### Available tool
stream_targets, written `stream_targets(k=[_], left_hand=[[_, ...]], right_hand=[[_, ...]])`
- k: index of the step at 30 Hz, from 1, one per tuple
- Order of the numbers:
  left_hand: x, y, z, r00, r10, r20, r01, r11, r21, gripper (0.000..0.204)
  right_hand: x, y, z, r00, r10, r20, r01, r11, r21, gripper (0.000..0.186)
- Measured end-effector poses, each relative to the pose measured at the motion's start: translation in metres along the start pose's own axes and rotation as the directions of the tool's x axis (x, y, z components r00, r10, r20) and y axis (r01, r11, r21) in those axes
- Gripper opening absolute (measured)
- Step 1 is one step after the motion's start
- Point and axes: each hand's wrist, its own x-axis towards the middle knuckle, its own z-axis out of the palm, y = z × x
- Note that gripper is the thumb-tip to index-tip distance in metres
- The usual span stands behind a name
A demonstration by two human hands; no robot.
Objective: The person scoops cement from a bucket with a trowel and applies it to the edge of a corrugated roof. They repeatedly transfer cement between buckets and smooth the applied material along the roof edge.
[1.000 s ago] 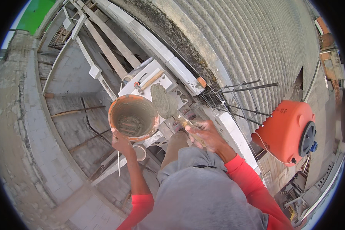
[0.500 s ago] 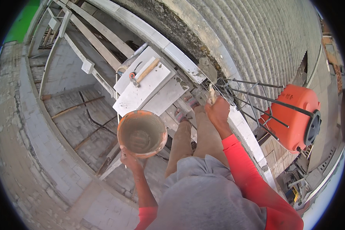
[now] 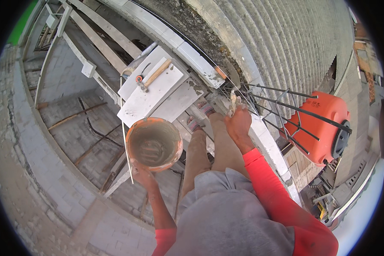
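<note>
My left hand (image 3: pixel 144 176) is closed on the near rim of an orange bucket (image 3: pixel 174 158), which is tilted so that its inside shows. Grey wet mortar (image 3: pixel 154 150) coats its walls and lies in the bottom. My right hand (image 3: pixel 239 124) is wrapped round the handle of a trowel (image 3: pixel 233 75). The trowel's grey blade points away from me, over the far side of the white block wall (image 3: pixel 195 59). Just left of the blade, an orange piece (image 3: pixel 220 72) shows at the end of the wall's top course.
A hammer (image 3: pixel 157 76) and a small orange-and-black coil (image 3: pixel 139 79) lie on stacked white blocks (image 3: pixel 134 104). Rebar (image 3: pixel 296 109) sticks out at right, before an orange tank (image 3: pixel 318 128). Corrugated roofing (image 3: pixel 281 47) lies beyond the wall. Wooden beams (image 3: pixel 102 36) span a deep drop at left.
The view has shifted, so most things sit further left. The trowel blade has turned, uncovering the orange piece at the wall's end. The bucket stays in my left hand.
</note>
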Motion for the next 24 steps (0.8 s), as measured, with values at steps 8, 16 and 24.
stream_targets(k=[8, 16, 24], left_hand=[[0.011, 0.043, 0.044, 0.991, 0.113, 0.07, -0.106, 0.989, -0.099, 0.059], [0.015, 0.155, 0.063, 0.825, 0.452, 0.339, -0.518, 0.844, 0.137, 0.055], [0.014, 0.214, 0.059, 0.612, 0.775, 0.159, -0.761, 0.631, -0.148, 0.053]], right_hand=[[-0.11, -0.009, -0.086, 0.881, -0.462, 0.1, 0.457, 0.887, 0.068, 0.076], [-0.05, -0.138, -0.087, 0.65, -0.738, 0.179, 0.759, 0.639, -0.125, 0.044], [-0.02, -0.155, -0.159, 0.574, -0.49, 0.656, 0.215, 0.863, 0.457, 0.022]])
